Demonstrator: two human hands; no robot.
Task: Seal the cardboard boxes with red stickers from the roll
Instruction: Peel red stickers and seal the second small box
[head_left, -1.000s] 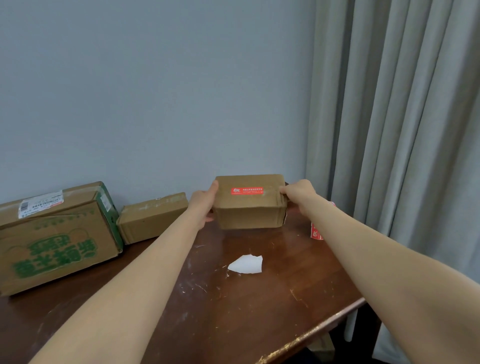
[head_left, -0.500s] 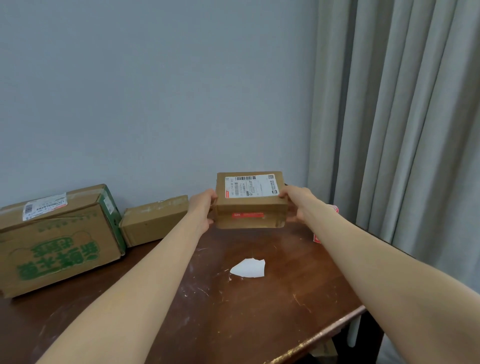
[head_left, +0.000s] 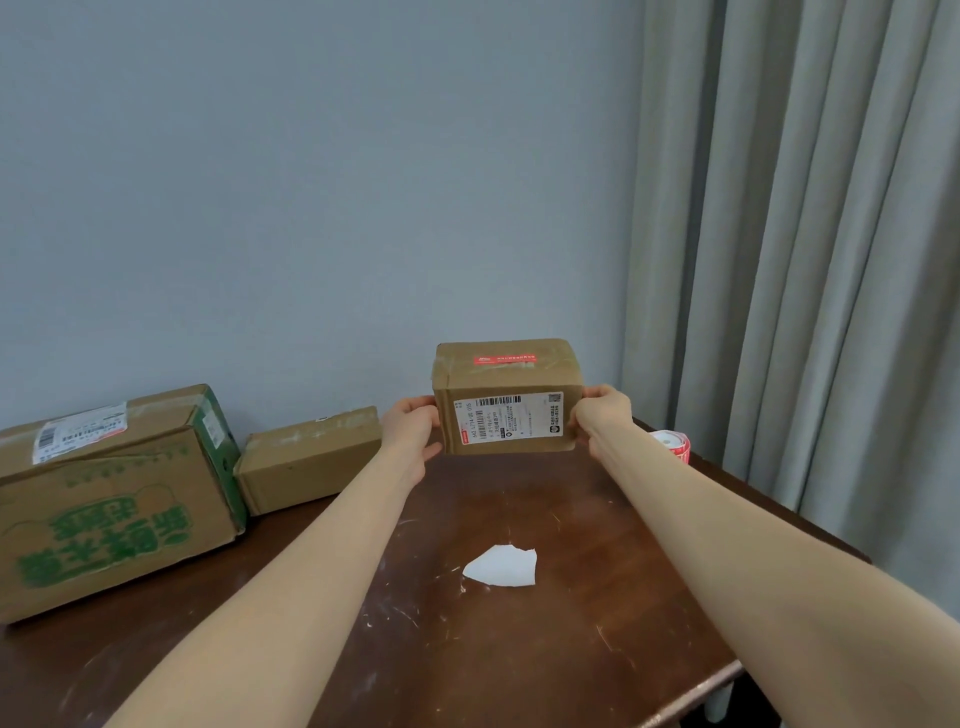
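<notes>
Left hand (head_left: 411, 432) and right hand (head_left: 598, 415) grip the small box (head_left: 506, 423) by its ends above the desk (head_left: 519, 649), red sticker (head_left: 504, 359) uppermost, probably to check the seal.

The desk (head_left: 519, 654) lies open in the middle, only a flat paper scrap (head_left: 501, 566) on it. At the left a big box (head_left: 114, 499) and a small box (head_left: 311, 460), side by side, block the rear. The held box (head_left: 506, 410) fills the air at the rear middle; the roll (head_left: 675, 446) sits right of it, near the curtain (head_left: 805, 260)
</notes>
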